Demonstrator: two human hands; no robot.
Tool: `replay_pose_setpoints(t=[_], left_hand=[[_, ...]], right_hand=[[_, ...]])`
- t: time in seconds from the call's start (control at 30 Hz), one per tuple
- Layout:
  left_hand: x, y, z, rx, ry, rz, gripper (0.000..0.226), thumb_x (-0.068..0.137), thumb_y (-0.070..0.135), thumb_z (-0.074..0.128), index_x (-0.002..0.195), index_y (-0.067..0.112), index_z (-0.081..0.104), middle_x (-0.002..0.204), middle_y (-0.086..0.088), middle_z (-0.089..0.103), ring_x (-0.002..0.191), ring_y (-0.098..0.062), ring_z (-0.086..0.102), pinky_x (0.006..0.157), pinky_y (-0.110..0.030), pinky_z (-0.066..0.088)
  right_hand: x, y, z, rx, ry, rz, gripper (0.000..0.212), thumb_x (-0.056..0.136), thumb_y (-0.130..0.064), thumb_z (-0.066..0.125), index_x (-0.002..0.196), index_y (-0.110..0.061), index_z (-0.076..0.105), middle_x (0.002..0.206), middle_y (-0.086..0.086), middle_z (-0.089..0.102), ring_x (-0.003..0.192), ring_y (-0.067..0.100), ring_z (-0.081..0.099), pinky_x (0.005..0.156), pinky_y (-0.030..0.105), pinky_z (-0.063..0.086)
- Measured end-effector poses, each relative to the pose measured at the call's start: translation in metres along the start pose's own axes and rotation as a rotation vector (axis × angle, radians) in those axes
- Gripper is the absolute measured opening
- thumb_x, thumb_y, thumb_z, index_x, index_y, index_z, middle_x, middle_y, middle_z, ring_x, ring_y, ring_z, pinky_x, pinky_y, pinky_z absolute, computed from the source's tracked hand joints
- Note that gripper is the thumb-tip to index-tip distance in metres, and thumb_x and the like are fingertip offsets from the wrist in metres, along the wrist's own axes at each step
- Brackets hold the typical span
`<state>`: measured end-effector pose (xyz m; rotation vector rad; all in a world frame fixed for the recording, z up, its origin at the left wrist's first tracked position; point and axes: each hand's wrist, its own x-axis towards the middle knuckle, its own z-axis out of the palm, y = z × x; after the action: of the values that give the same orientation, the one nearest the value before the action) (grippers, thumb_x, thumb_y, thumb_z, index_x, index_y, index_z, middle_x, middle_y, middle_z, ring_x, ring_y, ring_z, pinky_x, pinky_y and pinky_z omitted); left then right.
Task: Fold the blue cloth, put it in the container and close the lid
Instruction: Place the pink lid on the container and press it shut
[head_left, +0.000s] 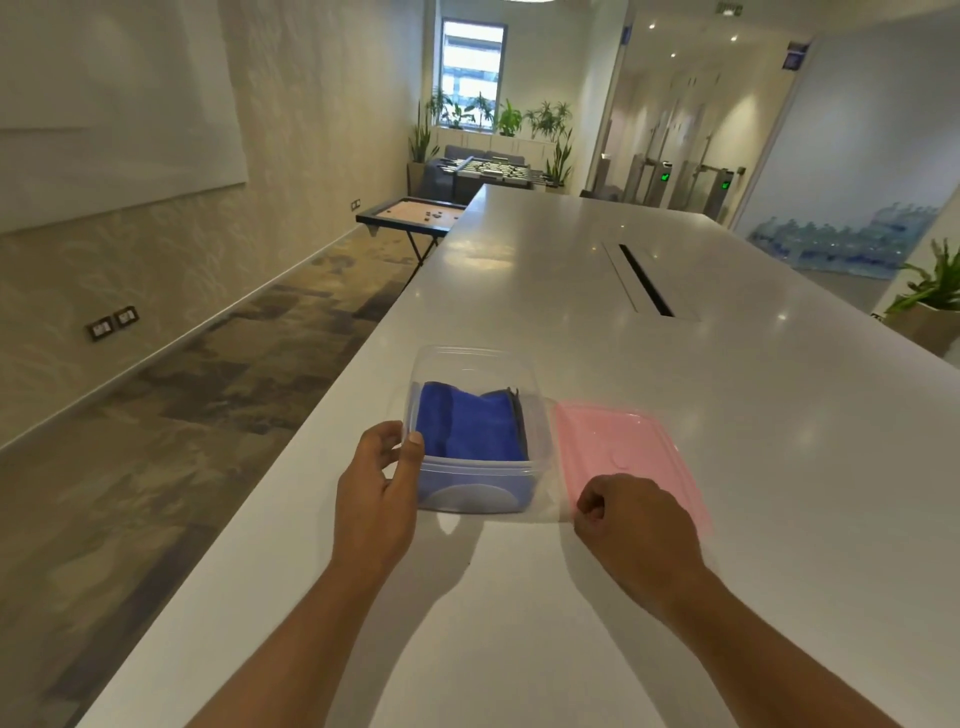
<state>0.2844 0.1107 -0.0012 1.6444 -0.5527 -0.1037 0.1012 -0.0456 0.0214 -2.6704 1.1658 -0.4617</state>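
White desk (649, 395) in a long office room, near edge. Blue cloth (470, 428), folded, lies inside the clear container (467, 364); soft and light, it needs no further handling. Left hand (376, 491) steadies the container, thumb and fingers closed on its near left corner. Right hand (636, 525) is curled at the near edge of the pink lid (618, 441), lying flat just right of the container; whether its grip has caught the lid cannot be told. Thin, light, probably flexible, the lid is best taken by its rim.

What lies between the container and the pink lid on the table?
Nothing: in the head view only a narrow strip of bare white table separates the container from the pink lid on its right.
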Motion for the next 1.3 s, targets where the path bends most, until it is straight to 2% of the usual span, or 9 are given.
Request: replay_pose_setpoints(t=[0.13, 0.27, 0.4, 0.57, 0.73, 0.83, 1.0, 1.13, 1.3], left_hand=[[0.001, 0.0, 0.0, 0.003, -0.005, -0.003, 0.061, 0.08, 0.056, 0.043, 0.128, 0.018, 0.05, 0.125, -0.002, 0.061, 0.101, -0.017, 0.06, 0.069, -0.011, 0.047], [0.002, 0.001, -0.001, 0.022, -0.007, -0.006, 0.063, 0.08, 0.058, 0.042, 0.129, 0.019, 0.049, 0.126, -0.001, 0.06, 0.101, -0.014, 0.057, 0.068, -0.009, 0.045], [0.002, 0.0, -0.001, 0.023, -0.011, -0.014, 0.063, 0.08, 0.058, 0.042, 0.128, 0.019, 0.049, 0.125, 0.0, 0.061, 0.1, -0.014, 0.059, 0.066, -0.008, 0.046], [0.002, 0.0, -0.001, 0.023, -0.017, -0.018, 0.062, 0.08, 0.06, 0.041, 0.128, 0.02, 0.05, 0.123, 0.004, 0.06, 0.101, -0.013, 0.059, 0.069, -0.01, 0.046], [0.002, 0.001, 0.0, 0.019, -0.02, -0.032, 0.063, 0.079, 0.06, 0.041, 0.128, 0.021, 0.05, 0.121, 0.005, 0.059, 0.1, -0.013, 0.059, 0.068, -0.01, 0.047], [0.002, 0.004, 0.0, 0.037, -0.019, -0.041, 0.064, 0.079, 0.06, 0.04, 0.129, 0.022, 0.049, 0.121, 0.008, 0.057, 0.098, -0.009, 0.057, 0.059, -0.005, 0.044], [0.003, 0.005, 0.0, 0.042, -0.032, -0.073, 0.064, 0.08, 0.06, 0.04, 0.132, 0.023, 0.048, 0.132, 0.005, 0.057, 0.101, -0.007, 0.054, 0.06, -0.003, 0.043], [0.002, 0.005, -0.001, 0.031, -0.041, -0.084, 0.065, 0.078, 0.061, 0.041, 0.132, 0.024, 0.048, 0.132, 0.004, 0.058, 0.101, -0.008, 0.056, 0.056, -0.002, 0.046], [0.001, 0.003, -0.003, -0.004, -0.044, -0.078, 0.065, 0.078, 0.061, 0.043, 0.131, 0.024, 0.05, 0.131, 0.002, 0.061, 0.103, -0.013, 0.061, 0.072, -0.013, 0.05]], right_hand=[[0.004, -0.001, -0.017, 0.017, 0.217, 0.001, 0.011, 0.088, -0.031, 0.06, 0.084, -0.024, 0.068, 0.08, -0.007, 0.068, 0.068, 0.012, 0.061, 0.058, 0.021, 0.04], [0.01, -0.007, -0.044, 0.186, 0.413, 0.132, 0.008, 0.086, -0.031, 0.06, 0.085, -0.023, 0.063, 0.077, -0.006, 0.064, 0.065, 0.017, 0.059, 0.062, 0.026, 0.04], [0.014, -0.007, -0.069, 0.523, 0.559, 0.302, 0.014, 0.083, -0.025, 0.066, 0.091, -0.014, 0.062, 0.079, 0.001, 0.065, 0.069, 0.022, 0.059, 0.068, 0.028, 0.039], [0.018, -0.013, -0.089, 1.048, 0.643, 0.387, 0.026, 0.083, -0.019, 0.072, 0.102, -0.003, 0.063, 0.075, 0.007, 0.07, 0.066, 0.018, 0.069, 0.074, 0.045, 0.061], [0.014, -0.024, -0.096, 1.551, 0.488, 0.432, 0.05, 0.083, -0.004, 0.072, 0.128, -0.012, 0.051, 0.096, 0.012, 0.071, 0.074, 0.016, 0.072, 0.068, 0.027, 0.06], [0.012, -0.032, -0.084, 1.722, 0.323, 0.429, 0.047, 0.085, 0.003, 0.066, 0.129, -0.007, 0.053, 0.099, 0.016, 0.071, 0.072, 0.018, 0.071, 0.063, 0.023, 0.058], [0.006, -0.048, -0.055, 1.716, 0.113, 0.384, 0.035, 0.086, 0.002, 0.064, 0.121, 0.004, 0.06, 0.092, 0.014, 0.072, 0.07, 0.018, 0.069, 0.061, 0.023, 0.058], [0.003, -0.055, -0.039, 1.646, 0.024, 0.404, 0.026, 0.089, -0.003, 0.064, 0.114, -0.001, 0.065, 0.102, 0.017, 0.072, 0.082, 0.025, 0.069, 0.062, 0.025, 0.059], [0.005, -0.06, -0.031, 1.605, -0.035, 0.408, 0.023, 0.09, -0.006, 0.063, 0.112, -0.004, 0.066, 0.106, 0.017, 0.072, 0.092, 0.031, 0.071, 0.073, 0.032, 0.062]])
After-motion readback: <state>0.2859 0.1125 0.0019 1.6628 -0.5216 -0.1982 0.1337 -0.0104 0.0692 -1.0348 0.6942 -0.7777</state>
